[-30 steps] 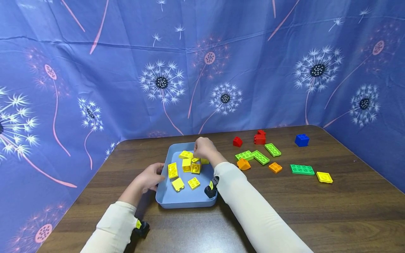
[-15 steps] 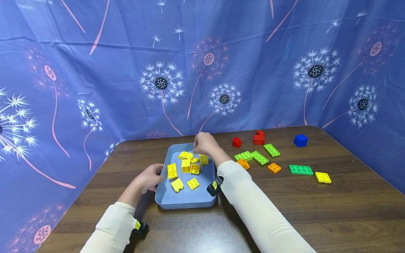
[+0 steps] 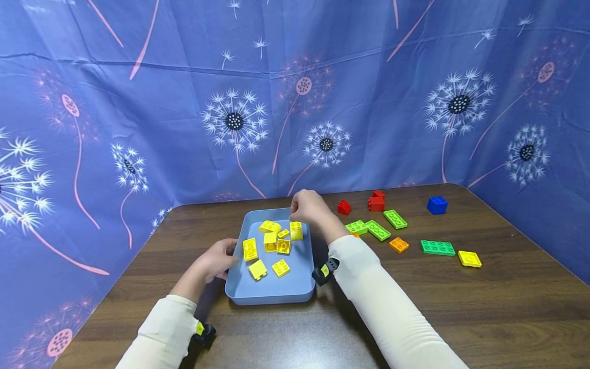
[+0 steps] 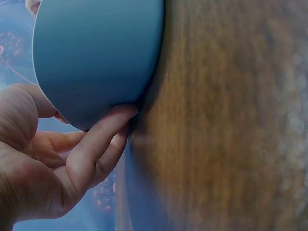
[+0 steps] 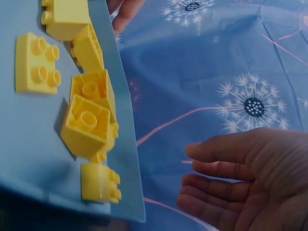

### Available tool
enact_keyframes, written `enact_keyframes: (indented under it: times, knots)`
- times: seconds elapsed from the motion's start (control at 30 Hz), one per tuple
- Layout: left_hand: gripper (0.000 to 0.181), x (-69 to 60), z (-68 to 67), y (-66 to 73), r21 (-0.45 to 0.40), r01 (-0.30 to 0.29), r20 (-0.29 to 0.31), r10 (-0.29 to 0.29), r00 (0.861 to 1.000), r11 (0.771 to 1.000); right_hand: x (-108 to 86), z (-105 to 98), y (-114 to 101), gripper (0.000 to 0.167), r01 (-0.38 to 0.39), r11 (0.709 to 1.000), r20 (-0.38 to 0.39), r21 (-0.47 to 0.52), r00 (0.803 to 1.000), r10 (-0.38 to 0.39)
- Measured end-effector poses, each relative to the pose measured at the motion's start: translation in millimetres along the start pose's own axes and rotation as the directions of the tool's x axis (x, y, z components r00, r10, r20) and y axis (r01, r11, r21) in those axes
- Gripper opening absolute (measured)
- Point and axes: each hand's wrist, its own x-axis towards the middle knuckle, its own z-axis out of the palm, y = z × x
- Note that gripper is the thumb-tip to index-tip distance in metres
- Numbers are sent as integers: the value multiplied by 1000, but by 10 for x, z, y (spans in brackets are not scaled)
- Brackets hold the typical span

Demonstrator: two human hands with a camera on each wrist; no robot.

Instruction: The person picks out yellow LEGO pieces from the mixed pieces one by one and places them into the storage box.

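A light blue tray (image 3: 272,298) stands on the table with several yellow toy building bricks inside, most bunched toward its far half. My left hand (image 3: 219,259) grips the tray's left side; in the left wrist view its thumb hooks over the rim and its fingers press the outer wall (image 4: 101,53). Over the tray's far right corner hovers my right hand (image 3: 311,207). Seen from the right wrist, that hand (image 5: 236,178) has loosely bent fingers and nothing between them. A yellow curved brick (image 3: 296,230) sits below it, near the tray's right wall.
On the dark wooden table (image 3: 461,318), right of the tray, lie red bricks (image 3: 376,204), lime plates (image 3: 378,230), an orange plate (image 3: 399,245), a green plate (image 3: 437,248), a blue brick (image 3: 437,205) and a yellow plate (image 3: 469,259). A blue patterned cloth (image 3: 382,118) hangs behind.
My right hand has moved right and slightly up, away from the bricks, so the curved yellow brick beneath it is uncovered. My left hand keeps its hold on the tray.
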Motion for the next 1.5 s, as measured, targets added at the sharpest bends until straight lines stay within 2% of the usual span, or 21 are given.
enact_keyframes:
  times: [0.23, 0.43, 0.67, 1.0, 1.3, 1.5]
  knots:
    - [57, -3, 3, -3, 3, 11, -5, -11, 1000, 1000, -124, -120, 167, 9, 10, 1000, -24, -12, 1000, -10]
    - [57, 6, 0, -14, 3, -18, 0, 18, 1000, 1000, -250, -233, 315, 11, 37, 998, -76, -46, 996, -40]
    - [56, 3, -6, -25, 2, -22, 6, 22, 1000, 1000, -423, -389, 451, 13, 10, 999, -65, -47, 998, -13]
    - [56, 14, -1, -14, 8, -13, 0, 13, 1000, 1000, -656, -643, 803, 13, 13, 997, -106, -73, 994, -20]
    - [56, 2, -16, -24, 17, -6, 1, 6, 1000, 1000, -859, -820, 1146, 12, -5, 1000, -29, -1, 1000, 5]
    - [56, 8, -9, -21, 15, -7, -3, 7, 1000, 1000, -1001, -917, 1337, 13, -21, 999, -16, -34, 1000, 20]
